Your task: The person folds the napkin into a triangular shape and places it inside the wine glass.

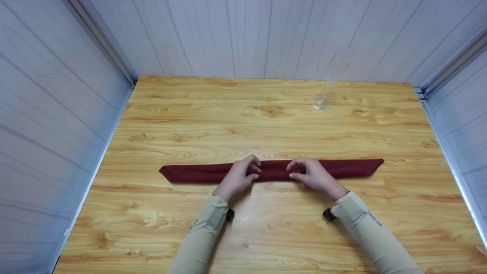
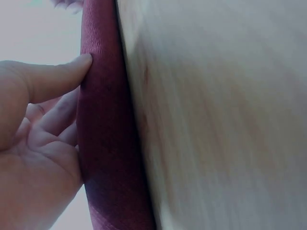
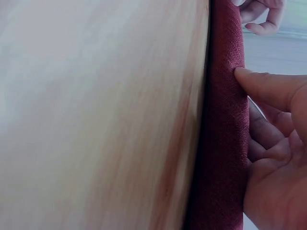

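A dark red cloth (image 1: 354, 168), folded into a long flat strip with slanted ends, lies crosswise on the wooden table. Near its middle, left of centre, my left hand (image 1: 239, 175) has bent fingers over the strip. Its thumb (image 2: 79, 67) presses the near edge of the cloth (image 2: 108, 120), and the other fingertips are hidden behind the fabric. Mirroring it on the right, my right hand (image 1: 311, 173) curls over the strip, its thumb (image 3: 256, 84) on the near edge of the cloth (image 3: 223, 120). A short stretch of cloth shows between the hands.
A clear stemmed glass (image 1: 321, 102) stands upright towards the back right of the wooden table (image 1: 228, 114). Pale panelled walls (image 1: 247, 38) enclose the table at the back and both sides.
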